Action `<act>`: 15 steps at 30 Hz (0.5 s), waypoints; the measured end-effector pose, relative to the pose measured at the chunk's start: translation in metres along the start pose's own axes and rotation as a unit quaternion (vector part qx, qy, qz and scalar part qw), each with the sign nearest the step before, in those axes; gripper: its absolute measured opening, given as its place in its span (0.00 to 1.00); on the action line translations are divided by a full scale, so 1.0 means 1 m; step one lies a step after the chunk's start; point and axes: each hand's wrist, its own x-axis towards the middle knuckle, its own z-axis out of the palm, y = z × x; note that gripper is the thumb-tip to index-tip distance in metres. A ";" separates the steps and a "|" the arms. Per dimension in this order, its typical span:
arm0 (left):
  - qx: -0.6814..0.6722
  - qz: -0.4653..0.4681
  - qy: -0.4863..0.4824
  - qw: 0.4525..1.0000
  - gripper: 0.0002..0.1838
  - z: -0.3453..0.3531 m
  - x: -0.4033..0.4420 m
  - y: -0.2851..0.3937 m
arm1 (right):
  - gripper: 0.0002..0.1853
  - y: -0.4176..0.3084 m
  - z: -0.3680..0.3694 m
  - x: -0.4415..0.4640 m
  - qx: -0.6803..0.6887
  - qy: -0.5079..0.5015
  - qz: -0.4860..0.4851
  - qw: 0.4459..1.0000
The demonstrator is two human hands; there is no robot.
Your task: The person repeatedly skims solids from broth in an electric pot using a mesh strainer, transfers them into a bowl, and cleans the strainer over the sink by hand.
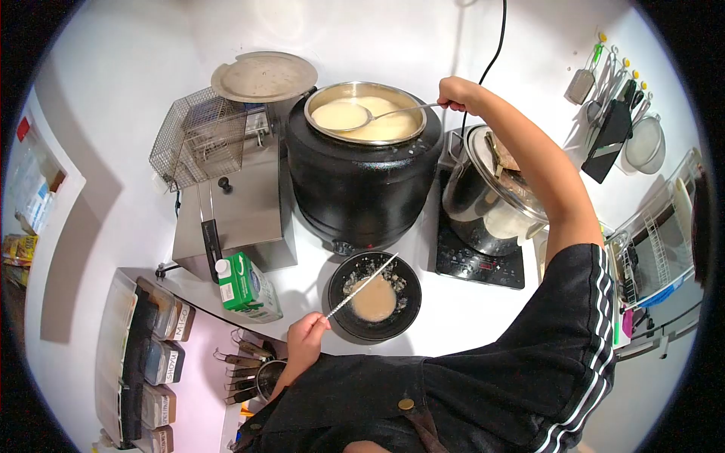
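Observation:
My right hand (459, 93) is closed round the handle end of a metal ladle (399, 112). Its wide bowl, full of pale creamy liquid, is at the top of a black soup kettle (361, 192) that holds more of that liquid. In my left hand (307, 333) are pale, thin chopsticks (364, 285), pressed together so that I cannot tell one from two. They slant across a black bowl (412, 298) in front of the kettle. Light brown liquid (375, 300) lies in this bowl, with pale bits stuck to its inner wall.
A green and white carton (248, 288) stands left of the bowl, before a steel fryer (234, 219) with a wire basket (198, 140). On the right, a steel pot (491, 200) sits on an induction hob (479, 264). Labelled containers (168, 362) line the lower left.

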 end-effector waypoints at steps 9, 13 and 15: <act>-0.003 0.003 0.001 1.000 0.12 -0.001 -0.001 0.009 | 0.08 0.000 -0.009 -0.005 -0.044 -0.005 -0.018 0.999; 0.010 -0.006 -0.006 1.000 0.12 -0.002 -0.001 0.012 | 0.08 0.001 -0.006 -0.017 0.032 0.020 -0.022 0.999; 0.002 -0.003 0.000 1.000 0.12 -0.001 -0.001 0.013 | 0.12 0.002 -0.008 -0.023 0.038 -0.004 -0.047 0.998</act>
